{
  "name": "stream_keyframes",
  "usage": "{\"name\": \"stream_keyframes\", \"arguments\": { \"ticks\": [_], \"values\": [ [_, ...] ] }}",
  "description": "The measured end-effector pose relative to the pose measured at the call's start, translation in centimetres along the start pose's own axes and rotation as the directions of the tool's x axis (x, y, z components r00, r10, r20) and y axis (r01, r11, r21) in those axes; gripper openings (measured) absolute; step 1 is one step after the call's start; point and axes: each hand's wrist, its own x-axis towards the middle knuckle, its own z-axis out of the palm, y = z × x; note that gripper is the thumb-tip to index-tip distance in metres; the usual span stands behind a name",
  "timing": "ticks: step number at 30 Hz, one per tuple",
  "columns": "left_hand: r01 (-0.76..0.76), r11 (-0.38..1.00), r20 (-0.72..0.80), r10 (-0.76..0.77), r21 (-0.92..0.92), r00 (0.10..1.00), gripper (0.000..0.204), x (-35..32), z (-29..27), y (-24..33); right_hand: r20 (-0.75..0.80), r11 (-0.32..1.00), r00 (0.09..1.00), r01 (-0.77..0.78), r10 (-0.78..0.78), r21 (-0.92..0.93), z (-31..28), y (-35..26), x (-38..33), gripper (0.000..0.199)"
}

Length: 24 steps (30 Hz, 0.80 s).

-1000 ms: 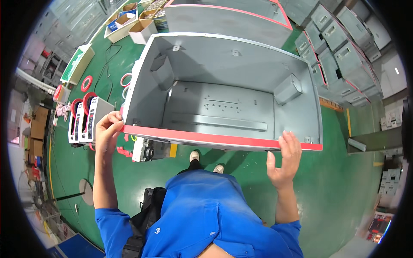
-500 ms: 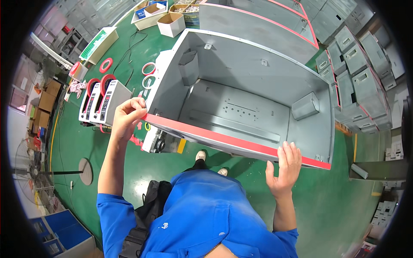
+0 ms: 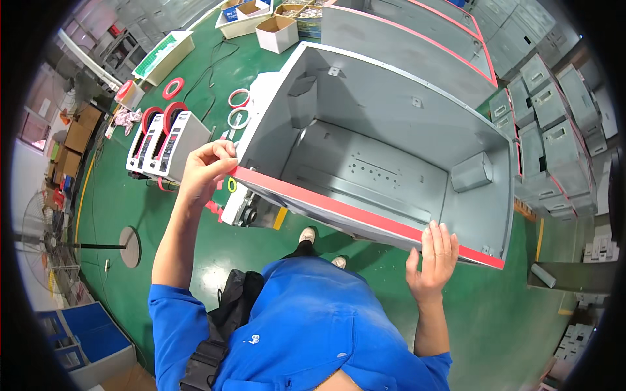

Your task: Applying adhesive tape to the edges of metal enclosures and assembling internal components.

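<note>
A large open grey metal cabinet [image 3: 381,104] lies before me with its open side up. Red tape [image 3: 326,200] runs along its near rim from the left corner to the right corner. At the near left corner my left hand [image 3: 207,171] pinches the end of the red tape between thumb and fingertips. Toward the right end of that rim, my right hand [image 3: 432,264] rests with straight fingers flat on the tape, thumb apart. Inside the cabinet are small brackets, a grey box-shaped part [image 3: 472,172] and a floor with rows of holes.
Two white tape dispensers [image 3: 171,146] with red rolls stand left of the cabinet. Tape rolls [image 3: 238,118] lie by its left side. Another red-edged cabinet [image 3: 404,55] stands behind. Grey cabinets [image 3: 561,146] are stacked at right. A fan base [image 3: 130,247] stands on the green floor at left.
The view has turned a little, so the cabinet and surroundings sit slightly farther right. Both hands keep nearly the same places on the near rim.
</note>
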Motion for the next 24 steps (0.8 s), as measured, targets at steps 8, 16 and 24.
{"name": "stream_keyframes", "arguments": {
  "ticks": [8,16,24],
  "values": [
    [0.0,0.999,-0.017,-0.001,-0.043,1.0,0.013,-0.1,0.0,-0.1,-0.003,1.0,1.0,0.007,-0.007,-0.014,0.0,-0.3,0.2,0.034],
    [-0.001,0.999,-0.008,0.001,-0.039,1.0,0.012,-0.3,0.0,0.0,0.013,1.0,1.0,-0.022,0.022,0.009,-0.1,-1.3,0.5,0.038],
    [0.011,0.999,0.0,-0.011,-0.042,1.0,0.013,-0.3,-0.2,-0.3,0.042,0.978,0.992,0.107,-0.116,0.178,1.6,-5.5,3.9,0.038]
  ]
}}
